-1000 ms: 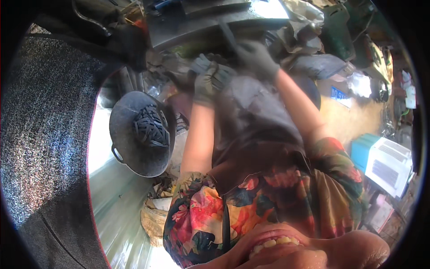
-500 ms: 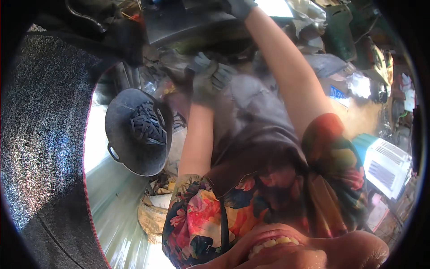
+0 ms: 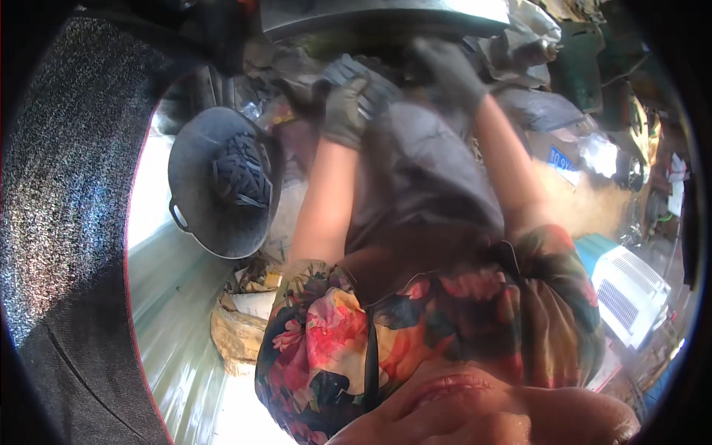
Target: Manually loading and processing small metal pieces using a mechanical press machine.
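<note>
My left hand [image 3: 345, 113], in a dark work glove, is closed around a bundle of flat grey strips [image 3: 377, 90] above my lap. Their ends stick out past the fingers. To its right, my right hand [image 3: 449, 73], also gloved, is raised near the front edge of a grey metal surface [image 3: 386, 16]. Motion smears its fingers, so whether it holds anything does not show. A black basin [image 3: 196, 211] with a loop handle stands at my left, and a heap of similar dark strips [image 3: 243, 169] lies inside it.
Close on the left hangs a large dark speckled sheet [image 3: 74, 185], with a pale ribbed panel [image 3: 178, 319] beside it. A torn brown bag [image 3: 237, 337] sits below the basin. On the right are a white slatted box [image 3: 630, 293] and crumpled plastic [image 3: 597, 154].
My right hand has drawn back from the grey surface at the top toward my left hand. My left hand keeps its hold on the strips. The whole view has shifted somewhat.
</note>
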The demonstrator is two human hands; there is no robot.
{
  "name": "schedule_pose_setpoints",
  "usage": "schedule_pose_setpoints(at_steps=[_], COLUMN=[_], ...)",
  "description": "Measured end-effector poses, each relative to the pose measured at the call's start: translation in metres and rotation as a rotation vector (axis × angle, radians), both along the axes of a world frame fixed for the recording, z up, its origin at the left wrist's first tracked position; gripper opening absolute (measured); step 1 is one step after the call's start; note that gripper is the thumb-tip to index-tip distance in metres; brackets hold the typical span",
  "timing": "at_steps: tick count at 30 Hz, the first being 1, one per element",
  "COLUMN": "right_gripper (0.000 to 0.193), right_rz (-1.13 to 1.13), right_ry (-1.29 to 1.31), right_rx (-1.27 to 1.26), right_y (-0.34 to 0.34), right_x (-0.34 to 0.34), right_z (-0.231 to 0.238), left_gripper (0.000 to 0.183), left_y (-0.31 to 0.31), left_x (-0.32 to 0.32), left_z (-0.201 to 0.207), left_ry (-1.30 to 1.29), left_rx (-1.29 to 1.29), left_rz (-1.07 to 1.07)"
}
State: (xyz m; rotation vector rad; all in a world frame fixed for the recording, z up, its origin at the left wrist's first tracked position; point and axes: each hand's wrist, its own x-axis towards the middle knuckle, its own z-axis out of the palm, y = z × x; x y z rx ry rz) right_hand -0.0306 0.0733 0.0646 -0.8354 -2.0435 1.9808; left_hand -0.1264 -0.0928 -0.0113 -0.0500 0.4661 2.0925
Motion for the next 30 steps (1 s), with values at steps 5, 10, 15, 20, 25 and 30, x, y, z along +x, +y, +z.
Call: schedule_pose_setpoints(at_steps=[5, 10, 15, 20, 25, 30], right_gripper=[0.045, 0.037, 0.026, 0.028, 0.036, 0.035], right_rz=[0.225, 0.219, 0.339, 0.239, 0.321, 0.125], right_ry=[-0.188, -0.233, -0.325, 0.067, 0.001, -0.072], right_rx=[0.601, 0.746, 0.95, 0.884, 0.746, -0.077], right_y=[-0.046, -0.055, -0.046, 0.005, -0.03, -0.032], right_x=[0.021, 0.023, 0.021, 0.015, 0.016, 0.031], right_z=[-0.007, -0.003, 0.005, -0.018, 0.024, 0.03], left_gripper=[0.04, 0.032, 0.03, 0.03, 0.031, 0.035], left_y=[-0.006, 0.001, -0.006, 0.006, -0.005, 0.0], left_x=[0.0, 0.009, 0.002, 0.001, -0.021, -0.005], left_z=[-0.022, -0.011, -0.027, -0.025, -0.044, -0.009], left_ry=[0.025, 0.003, 0.071, -0.184, -0.425, -0.097], left_rx=[-0.069, -0.163, -0.132, 0.128, 0.392, 0.157], left_rz=[-0.009, 0.005, -0.009, -0.079, -0.278, -0.065])
